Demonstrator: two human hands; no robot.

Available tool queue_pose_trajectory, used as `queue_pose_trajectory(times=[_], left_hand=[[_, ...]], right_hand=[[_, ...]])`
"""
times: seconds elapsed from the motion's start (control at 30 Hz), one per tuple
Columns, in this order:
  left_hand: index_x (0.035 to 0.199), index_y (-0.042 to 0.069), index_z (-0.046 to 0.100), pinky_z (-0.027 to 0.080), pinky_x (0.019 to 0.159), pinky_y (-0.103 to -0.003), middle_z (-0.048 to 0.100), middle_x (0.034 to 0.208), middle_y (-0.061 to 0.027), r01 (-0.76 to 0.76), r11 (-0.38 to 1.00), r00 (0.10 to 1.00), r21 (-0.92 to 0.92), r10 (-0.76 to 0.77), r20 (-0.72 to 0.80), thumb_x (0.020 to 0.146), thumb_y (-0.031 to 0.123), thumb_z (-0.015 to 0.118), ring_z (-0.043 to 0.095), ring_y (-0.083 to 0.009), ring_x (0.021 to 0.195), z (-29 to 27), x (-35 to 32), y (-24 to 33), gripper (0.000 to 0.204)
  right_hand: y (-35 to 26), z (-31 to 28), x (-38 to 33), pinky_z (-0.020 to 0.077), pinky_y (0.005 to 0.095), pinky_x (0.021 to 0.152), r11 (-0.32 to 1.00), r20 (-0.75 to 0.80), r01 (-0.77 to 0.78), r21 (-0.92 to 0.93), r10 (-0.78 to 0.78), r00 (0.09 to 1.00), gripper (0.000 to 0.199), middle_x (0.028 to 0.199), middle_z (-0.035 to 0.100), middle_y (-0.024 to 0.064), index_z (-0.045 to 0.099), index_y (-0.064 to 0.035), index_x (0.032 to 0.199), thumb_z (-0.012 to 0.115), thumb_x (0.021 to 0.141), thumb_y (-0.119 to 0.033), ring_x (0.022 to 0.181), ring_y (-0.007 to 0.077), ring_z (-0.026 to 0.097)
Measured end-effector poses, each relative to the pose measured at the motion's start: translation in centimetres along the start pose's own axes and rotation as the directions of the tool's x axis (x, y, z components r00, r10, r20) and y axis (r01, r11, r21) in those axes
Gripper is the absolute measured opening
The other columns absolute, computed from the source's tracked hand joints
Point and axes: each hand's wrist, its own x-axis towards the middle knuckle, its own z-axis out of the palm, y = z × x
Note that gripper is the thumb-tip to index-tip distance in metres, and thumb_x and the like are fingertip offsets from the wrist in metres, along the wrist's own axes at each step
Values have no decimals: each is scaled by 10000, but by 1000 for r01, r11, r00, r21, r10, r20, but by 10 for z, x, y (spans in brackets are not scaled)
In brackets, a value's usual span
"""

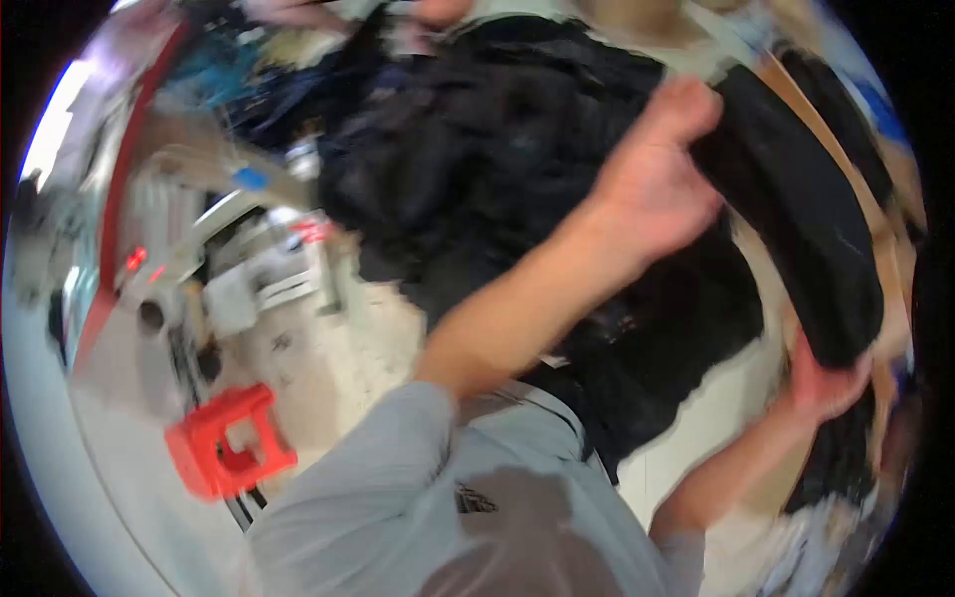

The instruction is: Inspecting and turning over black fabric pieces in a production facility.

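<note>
A long folded piece of black cloth [796,209] stretches between my two hands on the right side. At its far left edge is my left hand [667,174], closed on the cloth, with the thumb pointing up and the fingers mostly hidden. My right hand [828,386] grips the cloth's near end from below; motion blurs its fingers. Beneath my left forearm spreads a large heap of black fabric [477,149], which reaches toward my waist.
Brown cardboard [890,269] stands along the right side, with more dark cloth by it. A red plastic stool [231,443] is at lower left, below white machine-like equipment [269,279]. Another person's hand [443,12] shows blurred at the far edge.
</note>
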Motion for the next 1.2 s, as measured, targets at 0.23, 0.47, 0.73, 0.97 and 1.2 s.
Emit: queue_pose_trajectory(times=[0.23, 0.47, 0.73, 0.97, 1.2], left_hand=[[1354, 138, 555, 396, 1114, -390, 612, 1320, -34, 341, 922, 872, 182, -238, -428, 1018, 172, 584, 546, -208, 1256, -86, -81, -23, 339], [1368, 118, 551, 433, 1084, -369, 608, 1349, -53, 375, 911, 794, 171, -220, -566, 999, 109, 593, 583, -215, 1209, -115, -76, -36, 372], [1172, 125, 595, 538, 806, -332, 635, 1007, -8, 528, 848, 651, -45, -437, -621, 916, 101, 726, 616, -157, 887, -143, -136, -33, 289], [1105, 32, 580, 520, 714, -361, 623, 966, -102, -10, -621, 803, 783, 462, 377, 864, 108, 726, 627, -239, 786, -164, -31, 121, 292], [823, 11, 656, 496, 793, -428, 630, 809, -120, 466, -117, 839, 877, 375, -395, 867, 263, 749, 626, -342, 860, -213, 14, 181, 272]], right_hand=[[34, -56, -67, 427, 520, 1097, 994, -477, -87, 60, 105, 873, 411, 1360, 622, 117, 611, -57, 1309, 563, 1003, -326, 1275, 301, 567], [65, -75, -50, 472, 377, 1069, 994, -764, -38, 104, 104, 637, 323, 1235, 681, 131, 613, 34, 1218, 468, 1059, -207, 1168, 251, 631], [90, -103, -95, 425, 439, 1131, 969, -885, -122, 213, 245, 397, 391, 1374, 588, 195, 539, 48, 1323, 447, 1067, -233, 1292, 294, 555], [97, -106, -106, 491, 375, 925, 958, -959, -264, -116, -39, 280, 306, 1147, 635, 105, 578, -11, 1273, 498, 1047, -202, 1030, 210, 595], [124, 28, -93, 430, 285, 715, -79, -58, -246, -966, -860, 507, 99, 903, 552, 39, 609, -31, 1052, 589, 956, -49, 812, 127, 502]])
